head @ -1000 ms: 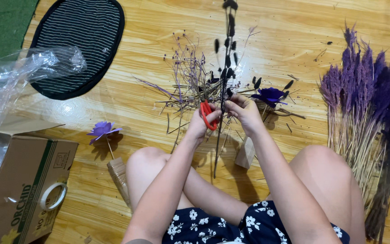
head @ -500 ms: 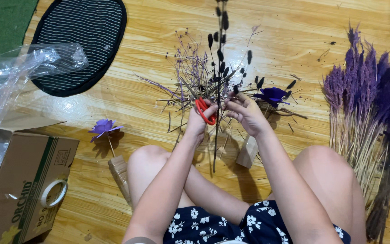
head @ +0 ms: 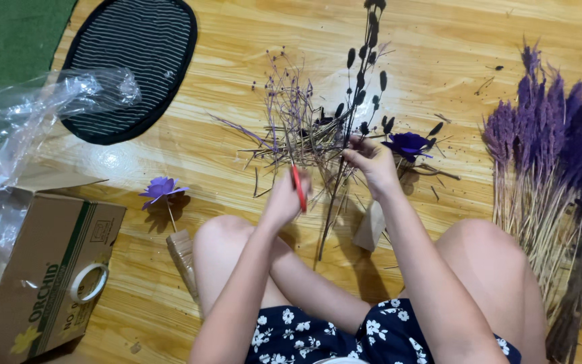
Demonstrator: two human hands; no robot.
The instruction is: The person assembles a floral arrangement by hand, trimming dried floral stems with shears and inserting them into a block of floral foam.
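The left hand (head: 284,195) is clamped on red-handled scissors (head: 298,189). The right hand (head: 372,162) pinches a tall dark dried stem with black seed pods (head: 358,87), upright between the hands above the wooden floor (head: 237,40). This looks like trimming; next, blades must meet the stem squarely.

A home floor: varnished wooden boards (head: 493,40), striped oval mat (head: 129,64), cardboard box (head: 42,269).

scissors (head: 298,189): red | mat (head: 129,61): black, white-striped | dried grass bundle (head: 547,141): purple | dress (head: 372,334): navy floral
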